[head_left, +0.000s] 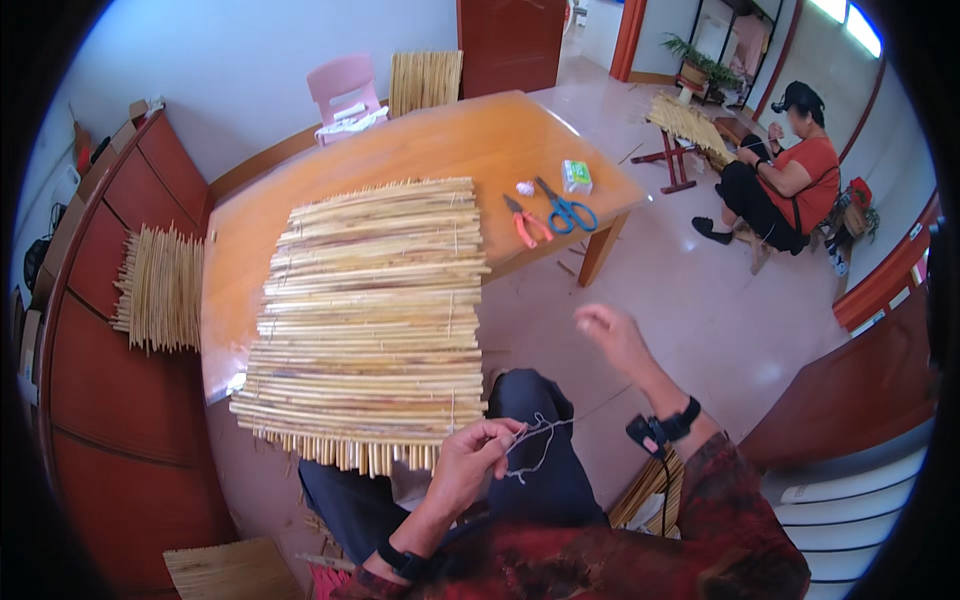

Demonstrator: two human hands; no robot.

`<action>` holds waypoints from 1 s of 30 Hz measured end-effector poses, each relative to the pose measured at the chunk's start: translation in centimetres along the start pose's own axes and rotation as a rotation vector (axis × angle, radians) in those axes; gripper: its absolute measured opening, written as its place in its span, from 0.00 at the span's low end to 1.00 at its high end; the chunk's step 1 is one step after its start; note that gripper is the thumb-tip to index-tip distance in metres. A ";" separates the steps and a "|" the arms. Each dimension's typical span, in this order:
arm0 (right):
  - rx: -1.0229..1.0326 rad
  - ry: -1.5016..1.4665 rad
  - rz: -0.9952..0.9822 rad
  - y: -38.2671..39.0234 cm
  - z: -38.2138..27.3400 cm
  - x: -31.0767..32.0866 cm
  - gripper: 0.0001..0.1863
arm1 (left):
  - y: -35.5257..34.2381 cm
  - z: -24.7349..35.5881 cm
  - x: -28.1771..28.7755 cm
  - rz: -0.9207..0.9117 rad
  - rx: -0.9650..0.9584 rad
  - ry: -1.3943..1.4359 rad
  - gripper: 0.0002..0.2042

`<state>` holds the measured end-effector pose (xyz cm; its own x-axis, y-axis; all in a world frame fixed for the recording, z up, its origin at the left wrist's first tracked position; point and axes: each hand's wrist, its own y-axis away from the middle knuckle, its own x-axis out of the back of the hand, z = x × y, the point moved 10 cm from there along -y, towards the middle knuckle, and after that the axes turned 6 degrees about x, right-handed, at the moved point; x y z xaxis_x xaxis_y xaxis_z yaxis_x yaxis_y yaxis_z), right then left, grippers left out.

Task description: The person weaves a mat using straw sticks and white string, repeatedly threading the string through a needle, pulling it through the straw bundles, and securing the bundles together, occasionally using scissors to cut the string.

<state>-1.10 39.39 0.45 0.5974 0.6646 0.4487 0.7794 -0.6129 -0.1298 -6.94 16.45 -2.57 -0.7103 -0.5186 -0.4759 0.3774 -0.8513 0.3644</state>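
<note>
The thin cord (548,427) hangs over the trouser leg (548,500), pinched by the nearly closed left hand (472,462), which should keep it untangled beside the stalk mat (370,312), while I cannot tell whether the blurred, half-curled right hand (615,338) holds anything.

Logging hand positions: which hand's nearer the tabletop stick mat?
Left. The left hand is by the near right corner of the stick mat; the right hand is farther off, rightward.

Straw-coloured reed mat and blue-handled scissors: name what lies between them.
Between them, in the head view, lie orange-handled metal pliers and a small whitish lump.
</note>
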 end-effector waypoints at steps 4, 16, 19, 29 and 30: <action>0.187 0.182 0.338 -8.8 1.4 5.5 0.10 | 0.2 0.1 -0.3 -0.073 0.049 0.115 0.03; 0.138 0.956 0.174 -21.9 7.4 2.8 0.13 | -1.9 3.8 -0.8 -0.048 -0.056 0.194 0.03; -0.004 0.916 0.091 -22.2 8.3 2.9 0.12 | -2.2 4.1 -1.2 -0.085 -0.092 0.255 0.03; -0.195 -0.495 0.169 -10.1 8.3 3.2 0.26 | -1.4 4.2 -0.5 -0.007 -0.230 0.162 0.02; -0.186 -0.606 0.168 -8.0 6.3 2.7 0.29 | -1.0 4.4 -0.2 0.019 -0.260 0.119 0.02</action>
<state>-4.54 48.72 -2.90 0.7511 0.6433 -0.1486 0.6532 -0.7568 0.0252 -9.82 17.78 0.69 -0.6326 -0.5275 -0.5670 0.5406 -0.8251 0.1644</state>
